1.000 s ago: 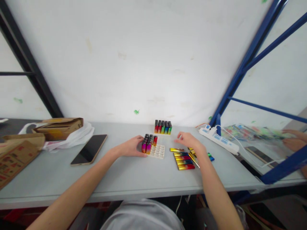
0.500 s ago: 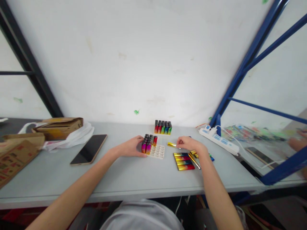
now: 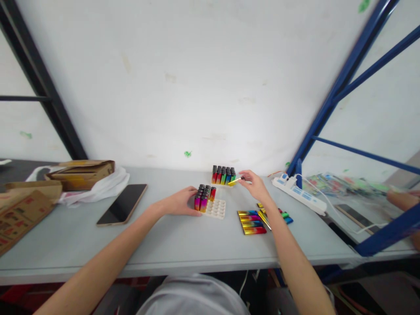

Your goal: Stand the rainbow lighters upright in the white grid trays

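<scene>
My left hand (image 3: 183, 202) curls round the left side of several upright lighters (image 3: 201, 201), which stand in a white tray (image 3: 215, 209) with round holes. Between the fingertips of my right hand (image 3: 253, 183) is a yellow lighter (image 3: 234, 181), tilted, with its black top toward the fingers. It is just in front of a second block of upright coloured lighters (image 3: 223, 174) near the wall. To the right of the tray, a row of flat-lying lighters (image 3: 252, 222) rests on the table, with more loose lighters (image 3: 286, 216) partly behind my right forearm.
A phone (image 3: 123, 204) lies left of my left hand. Cardboard boxes (image 3: 87, 174) and a white plastic bag (image 3: 111, 186) are further left. A power strip (image 3: 298, 193) and blue frame (image 3: 324, 118) stand right. Another person's hand (image 3: 402, 200) shows at the far right.
My right hand has moved up toward the wall with the yellow lighter, which is now lifted and tilted beside the back block. My left hand has stayed in place.
</scene>
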A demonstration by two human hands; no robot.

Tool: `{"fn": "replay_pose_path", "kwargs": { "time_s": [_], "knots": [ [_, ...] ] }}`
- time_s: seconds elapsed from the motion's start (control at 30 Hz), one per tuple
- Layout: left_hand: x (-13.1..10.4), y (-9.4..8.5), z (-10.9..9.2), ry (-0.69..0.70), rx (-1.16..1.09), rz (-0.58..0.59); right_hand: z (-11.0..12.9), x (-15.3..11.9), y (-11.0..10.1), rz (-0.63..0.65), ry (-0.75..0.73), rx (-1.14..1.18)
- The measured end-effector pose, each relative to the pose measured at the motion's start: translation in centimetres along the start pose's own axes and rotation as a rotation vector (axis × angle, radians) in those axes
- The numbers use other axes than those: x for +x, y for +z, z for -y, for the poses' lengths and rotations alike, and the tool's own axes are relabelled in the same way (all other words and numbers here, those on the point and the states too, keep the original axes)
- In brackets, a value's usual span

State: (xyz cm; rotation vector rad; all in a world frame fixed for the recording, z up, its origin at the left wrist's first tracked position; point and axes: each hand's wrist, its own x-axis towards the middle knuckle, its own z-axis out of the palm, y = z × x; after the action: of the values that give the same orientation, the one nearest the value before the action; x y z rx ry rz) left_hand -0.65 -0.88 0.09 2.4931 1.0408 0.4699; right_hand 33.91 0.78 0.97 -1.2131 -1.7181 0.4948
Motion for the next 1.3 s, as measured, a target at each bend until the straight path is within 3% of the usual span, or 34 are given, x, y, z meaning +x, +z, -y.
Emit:
{"fn": "replay_pose_path", "kwargs": {
  "time_s": [0.17, 0.3, 0.73, 0.97, 1.3],
  "knots": [
    [0.0, 0.0, -0.1, -0.008, 0.007, 0.009, 1.6, -0.2, 1.2, 0.005, 0.074, 0.446],
    [0.0, 0.0, 0.0, 0.0, 0.001, -0.008, 2.4, -0.4, 1.7, 0.004, 0.106, 0.511],
    [0.1, 0.0, 0.0, -0.016, 0.017, 0.009, 3.7, -1.1, 3.4, 0.162, 0.18, 0.407],
    [0.1, 0.0, -0.1, -0.003, 0.004, 0.013, 3.3, -1.4, 4.7, -0.045, 0.025, 0.018],
    [0.1, 0.0, -0.1, 0.01, 0.007, 0.018, 3.9, -2.1, 6.0, -0.067, -0.07, -0.006]
  ]
}}
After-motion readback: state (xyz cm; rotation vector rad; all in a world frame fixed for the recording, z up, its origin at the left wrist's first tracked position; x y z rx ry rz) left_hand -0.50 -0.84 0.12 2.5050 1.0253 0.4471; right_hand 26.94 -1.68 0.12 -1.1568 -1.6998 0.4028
